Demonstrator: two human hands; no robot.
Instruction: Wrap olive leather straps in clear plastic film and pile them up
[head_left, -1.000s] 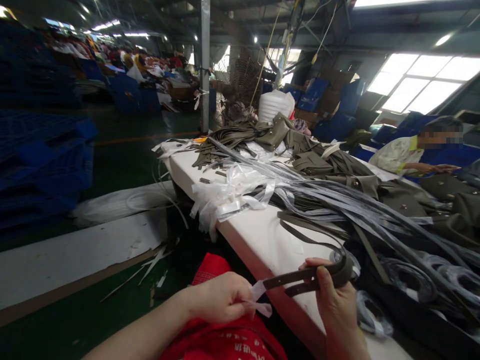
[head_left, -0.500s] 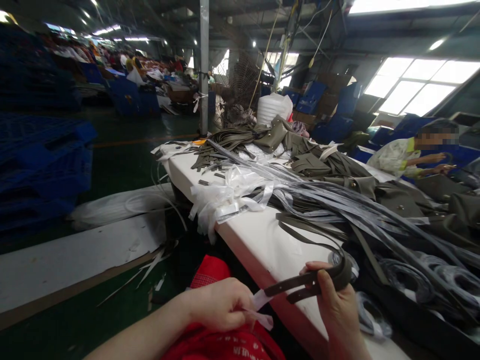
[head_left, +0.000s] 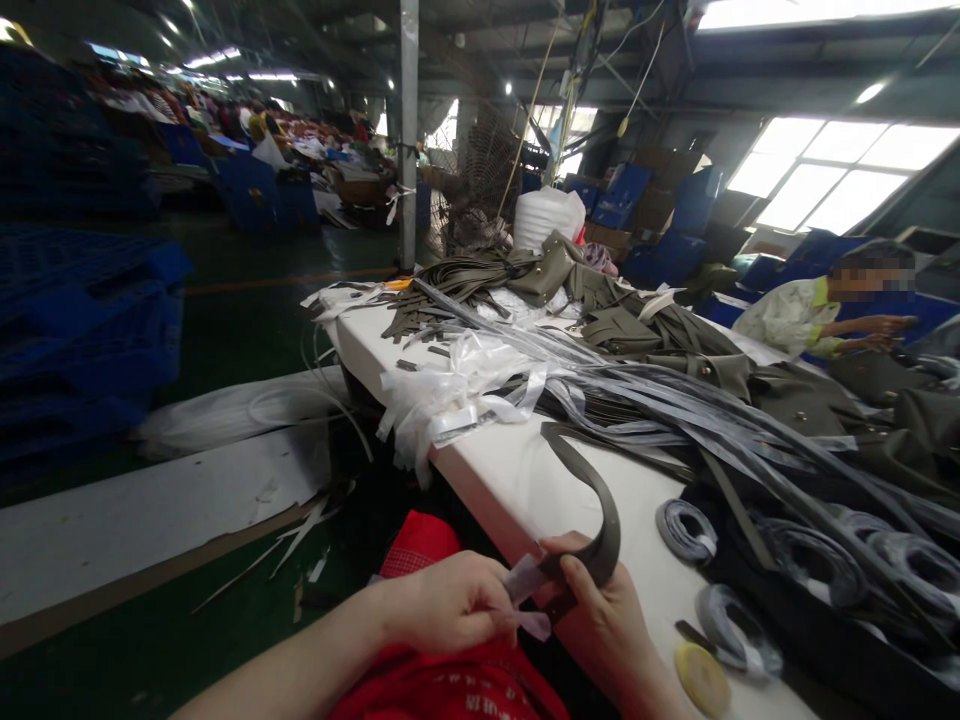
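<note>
Blue pallets stack up along the far left of the workshop floor, and a pale sheet lies on the green floor beside your white table.

Your left hand sits low over your red apron, just off the table edge, with its fingers pinched together on a clear plastic sleeve. The sleeve's loose tail sticks out below your fingertips.

Just to the right, your right hand has its fingers closed around the olive strap close to its end. From there the strap arcs up and back over the table toward the heap of unwrapped straps and long clear sleeves.

By the look of it, the sleeve only meets the strap's tip, so nearly all of the strap is left bare.

Further right, coiled wrapped straps and a yellow tape roll lie on the table; they suggest finished pieces, few against the pile left. At the far right a co-worker reaches over olive bags.
</note>
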